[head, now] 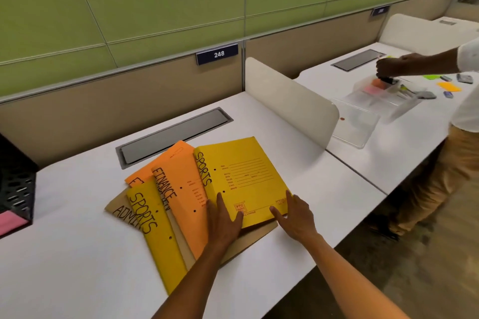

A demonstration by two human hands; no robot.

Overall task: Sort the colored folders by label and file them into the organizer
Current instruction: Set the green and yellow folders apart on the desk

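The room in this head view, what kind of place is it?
Probably an open-plan office. White desks run along a green padded partition wall, a blue seat number plate reading 248 hangs on it, and a low cream divider separates neighbouring places.

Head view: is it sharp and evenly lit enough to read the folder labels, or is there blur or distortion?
Head view: soft, even light with no glare; SPORTS on the top yellow paper folder and FINANCE on the orange paper folder read clearly; the brown ADMIN folder is partly covered; wide-angle bending curves the white desk edges; the black mesh organizer is cropped at the left edge.
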